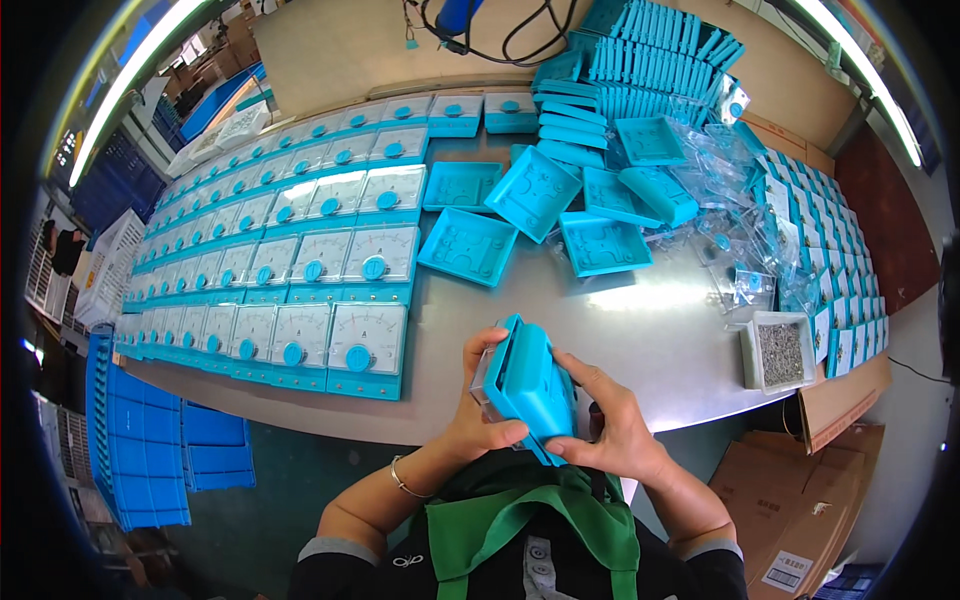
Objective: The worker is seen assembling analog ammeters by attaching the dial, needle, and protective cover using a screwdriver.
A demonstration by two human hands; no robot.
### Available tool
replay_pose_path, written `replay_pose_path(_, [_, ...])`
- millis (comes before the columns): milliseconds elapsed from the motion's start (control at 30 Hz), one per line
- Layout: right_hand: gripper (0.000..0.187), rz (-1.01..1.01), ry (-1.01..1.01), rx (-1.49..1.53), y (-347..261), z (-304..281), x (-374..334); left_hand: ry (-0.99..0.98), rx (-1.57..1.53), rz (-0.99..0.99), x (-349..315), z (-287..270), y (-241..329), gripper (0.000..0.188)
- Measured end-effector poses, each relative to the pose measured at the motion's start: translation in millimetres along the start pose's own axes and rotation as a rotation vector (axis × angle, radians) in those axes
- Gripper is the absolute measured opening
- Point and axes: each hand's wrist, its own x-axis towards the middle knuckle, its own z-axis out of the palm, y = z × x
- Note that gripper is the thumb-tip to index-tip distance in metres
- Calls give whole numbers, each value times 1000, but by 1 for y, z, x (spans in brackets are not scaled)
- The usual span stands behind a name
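Note:
In front of my chest, my left hand [478, 415] grips the clear-fronted part of a panel meter [486, 385], fingers on its far side and thumb along the near edge. My right hand [618, 425] is closed on a turquoise back shell [540, 380], thumb low and forefinger near its top. The two parts lie against each other, tilted on edge, with a dark gap along part of the seam. The meter's dial is turned away from view. Beyond my hands, loose turquoise shells [468, 247] lie open side up on the metal table.
Rows of panel meters [366, 340] fill the table's left side. Stacked turquoise shells [645, 70] stand at the back, with clear covers [715, 180] beside them. A tray of small metal parts [782, 352] sits at the right edge. Blue crates [140, 440] stand lower left; cardboard [790, 490] lower right.

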Motion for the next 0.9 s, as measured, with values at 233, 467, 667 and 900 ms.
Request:
replay_pose_path(233, [86,-8,0,-28,1,17,7,47,4,-4,-5,-12,2,96])
replay_pose_path(467, [85,-1,31,17,5,21,6,33,32,-36,-5,-10,7,95])
replay_pose_path(667, [85,-48,56,-25,7,21,1,-28,161,33,-5,1,0,96])
replay_pose_path(900, [83,-29,34,294,9,-3,12,-214,847,151,24,4,49,89])
